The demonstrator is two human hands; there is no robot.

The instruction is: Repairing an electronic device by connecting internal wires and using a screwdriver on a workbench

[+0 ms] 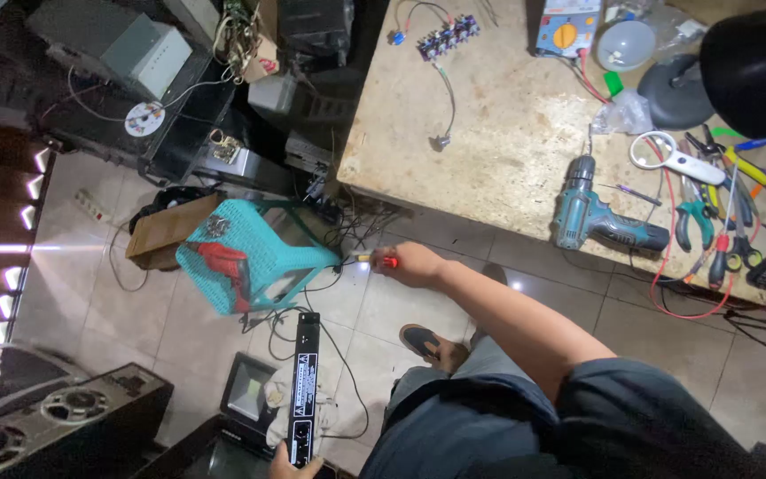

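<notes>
Right hand point(411, 263): fingers clamped on red-handled screwdriver point(381, 261), beside teal stool point(250, 253).
Left hand point(293, 464): fingers gripping long black panel point(303, 390) upright over the floor.

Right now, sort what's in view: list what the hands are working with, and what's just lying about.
In hand:
- red-handled screwdriver, in right hand
- long black panel, in left hand

Lying about:
- cordless drill
- magnifying glass
- pliers
- turquoise stool
- circuit board
</notes>
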